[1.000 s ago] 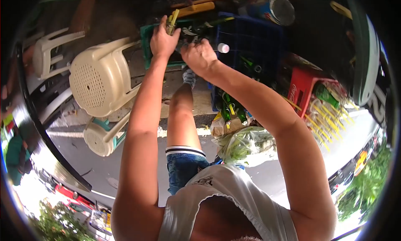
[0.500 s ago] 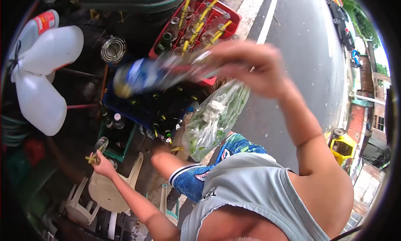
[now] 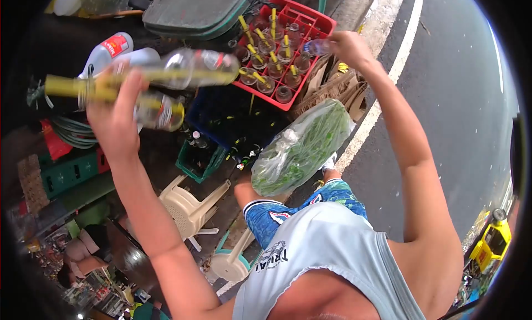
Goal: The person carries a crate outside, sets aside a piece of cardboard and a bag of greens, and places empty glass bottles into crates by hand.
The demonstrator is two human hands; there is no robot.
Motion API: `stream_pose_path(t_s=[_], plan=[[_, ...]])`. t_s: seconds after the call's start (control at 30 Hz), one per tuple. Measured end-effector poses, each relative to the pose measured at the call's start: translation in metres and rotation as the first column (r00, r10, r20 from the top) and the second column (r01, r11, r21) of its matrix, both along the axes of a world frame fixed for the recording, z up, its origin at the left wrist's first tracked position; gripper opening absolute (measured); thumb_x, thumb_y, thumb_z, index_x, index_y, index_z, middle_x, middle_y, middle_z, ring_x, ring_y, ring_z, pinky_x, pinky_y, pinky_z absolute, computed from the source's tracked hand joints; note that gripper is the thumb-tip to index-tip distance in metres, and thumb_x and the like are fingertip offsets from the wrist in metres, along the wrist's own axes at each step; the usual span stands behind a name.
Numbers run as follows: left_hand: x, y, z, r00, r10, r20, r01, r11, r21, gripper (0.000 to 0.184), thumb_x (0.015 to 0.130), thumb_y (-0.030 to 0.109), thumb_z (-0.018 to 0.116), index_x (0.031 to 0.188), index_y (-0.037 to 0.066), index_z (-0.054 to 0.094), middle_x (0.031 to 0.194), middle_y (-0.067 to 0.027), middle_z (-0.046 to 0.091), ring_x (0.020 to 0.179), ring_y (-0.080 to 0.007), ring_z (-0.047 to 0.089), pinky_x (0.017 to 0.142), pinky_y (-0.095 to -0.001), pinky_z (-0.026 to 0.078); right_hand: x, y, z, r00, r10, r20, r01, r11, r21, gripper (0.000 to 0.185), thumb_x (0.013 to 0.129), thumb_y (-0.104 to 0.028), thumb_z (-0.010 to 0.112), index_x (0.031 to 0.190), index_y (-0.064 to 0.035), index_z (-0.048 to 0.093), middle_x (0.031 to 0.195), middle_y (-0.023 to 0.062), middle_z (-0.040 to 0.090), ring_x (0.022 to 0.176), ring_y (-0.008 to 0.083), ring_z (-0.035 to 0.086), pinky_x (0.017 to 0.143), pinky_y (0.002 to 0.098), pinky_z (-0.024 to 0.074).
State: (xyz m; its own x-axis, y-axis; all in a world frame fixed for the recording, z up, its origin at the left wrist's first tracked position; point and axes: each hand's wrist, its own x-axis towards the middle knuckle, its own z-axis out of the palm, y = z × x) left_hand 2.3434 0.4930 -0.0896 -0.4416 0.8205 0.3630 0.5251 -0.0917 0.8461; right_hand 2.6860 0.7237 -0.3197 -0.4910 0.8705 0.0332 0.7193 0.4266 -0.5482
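Note:
My left hand is raised at the left, fingers closed around the necks of two clear glass bottles with yellow straws. They are tilted nearly level and slightly blurred. At the right edge of the red crate, my right hand grips a clear bottle by its neck end, its base pointing toward the crate. Several glass bottles stand in the crate's compartments, many with yellow straws. Whether the gripped bottle touches the crate I cannot tell.
A plastic bag of green leaves lies below the crate, beside folded cardboard. A dark blue crate, a green crate and a beige plastic chair are near my legs. The road runs along the right.
My right hand has moved from a blurred swing over the crates to the red crate's right edge. My left hand has risen, bringing its bottles up from near the chair. The view has shifted.

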Motion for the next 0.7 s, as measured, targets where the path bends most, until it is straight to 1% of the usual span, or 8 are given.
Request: stream_pose_path(t_s=[0.1, 0.2, 0.23, 0.33, 0.43, 0.47, 0.53, 0.7], plan=[[0.046, 0.091, 0.010, 0.971, -0.215, -0.103, 0.213, 0.977, -0.027, 0.030, 0.085, 0.014, 0.075, 0.108, -0.004, 0.066, 0.088, -0.0076, 0.068, 0.075, -0.0116, 0.063, 0.072, -0.0265, 0.050, -0.023, 0.011, 0.022, 0.968, 0.140, 0.208, -0.103, 0.979, -0.178, 0.041, 0.082, -0.028, 0.072, 0.117, -0.0062, 0.067, 0.110, 0.0188, 0.069, 0.100, 0.0322, 0.067, 0.093, 0.0409, 0.0511], [0.076, 0.170, -0.004, 0.832, -0.441, -0.335, 0.390, 0.896, -0.211, 0.028, 0.087, 0.022, 0.073, 0.109, 0.005, 0.070, 0.091, -0.0047, 0.070, 0.080, -0.0125, 0.066, 0.066, -0.0261, 0.050, -0.026, 0.035, 0.059, 0.876, 0.156, -0.456, -0.031, 0.962, 0.270, 0.081, 0.075, -0.045, 0.078, 0.136, -0.0005, 0.050, 0.125, 0.0197, 0.063, 0.116, 0.0285, 0.061, 0.100, 0.0380, 0.0475], [0.109, 0.190, -0.001, 0.837, -0.547, -0.025, 0.526, 0.817, -0.237, 0.015, 0.088, 0.007, 0.069, 0.101, 0.000, 0.066, 0.088, -0.0014, 0.067, 0.080, -0.0080, 0.061, 0.070, -0.0240, 0.051, -0.031, 0.047, 0.078, 0.817, 0.205, -0.539, -0.042, 0.954, 0.298, 0.073, 0.074, -0.042, 0.078, 0.131, -0.0013, 0.056, 0.118, 0.0185, 0.067, 0.108, 0.0260, 0.065, 0.093, 0.0361, 0.0504], [0.150, 0.239, -0.031, 0.777, -0.623, 0.088, 0.621, 0.737, -0.265, 0.013, 0.084, 0.010, 0.076, 0.089, 0.003, 0.066, 0.080, 0.0009, 0.067, 0.069, -0.0048, 0.058, 0.061, -0.0231, 0.048, -0.032, 0.035, 0.154, 0.752, 0.249, -0.610, -0.226, 0.967, 0.116, 0.041, 0.084, -0.017, 0.069, 0.121, -0.0025, 0.059, 0.106, 0.0134, 0.069, 0.092, 0.0155, 0.064, 0.081, 0.0331, 0.0527], [0.153, 0.288, -0.076, 0.763, -0.645, 0.042, 0.647, 0.761, -0.056, 0.020, 0.084, 0.020, 0.079, 0.086, 0.005, 0.066, 0.075, 0.0025, 0.064, 0.064, -0.0041, 0.055, 0.057, -0.0237, 0.046, -0.023, 0.082, 0.107, 0.918, -0.024, -0.397, -0.079, 0.967, -0.243, 0.047, 0.084, -0.020, 0.071, 0.128, -0.0089, 0.058, 0.119, 0.0129, 0.065, 0.105, 0.0207, 0.062, 0.089, 0.0326, 0.0511], [0.144, 0.308, -0.096, 0.774, -0.629, 0.073, 0.629, 0.777, 0.021, 0.024, 0.085, 0.026, 0.079, 0.085, 0.006, 0.065, 0.074, 0.0032, 0.063, 0.064, -0.0041, 0.053, 0.056, -0.0242, 0.044, -0.025, 0.095, 0.063, 0.857, 0.003, -0.515, -0.026, 0.999, -0.037, 0.030, 0.079, -0.032, 0.071, 0.089, -0.0040, 0.072, 0.078, 0.0092, 0.071, 0.071, 0.0193, 0.068, 0.067, 0.0344, 0.0539], [0.135, 0.318, -0.129, 0.786, -0.609, 0.107, 0.602, 0.793, 0.093, 0.028, 0.085, 0.032, 0.079, 0.085, 0.008, 0.065, 0.073, 0.0040, 0.061, 0.063, -0.0042, 0.052, 0.055, -0.0246, 0.043, -0.023, 0.097, 0.023, 0.894, -0.100, -0.436, 0.025, 0.984, -0.175, 0.020, 0.086, -0.025, 0.071, 0.096, -0.0066, 0.071, 0.078, 0.0039, 0.069, 0.066, 0.0116, 0.063, 0.055, 0.0292, 0.0525], [0.142, 0.332, -0.216, 0.687, -0.354, 0.634, 0.431, 0.902, 0.035, 0.022, 0.091, 0.028, 0.073, 0.088, 0.010, 0.062, 0.077, 0.0041, 0.061, 0.066, -0.0061, 0.053, 0.056, -0.0257, 0.043, -0.024, 0.093, -0.075, 0.859, -0.196, -0.474, 0.094, 0.969, -0.230, 0.024, 0.080, -0.026, 0.072, 0.092, -0.0056, 0.071, 0.076, 0.0073, 0.070, 0.070, 0.0160, 0.066, 0.067, 0.0335, 0.0533]])
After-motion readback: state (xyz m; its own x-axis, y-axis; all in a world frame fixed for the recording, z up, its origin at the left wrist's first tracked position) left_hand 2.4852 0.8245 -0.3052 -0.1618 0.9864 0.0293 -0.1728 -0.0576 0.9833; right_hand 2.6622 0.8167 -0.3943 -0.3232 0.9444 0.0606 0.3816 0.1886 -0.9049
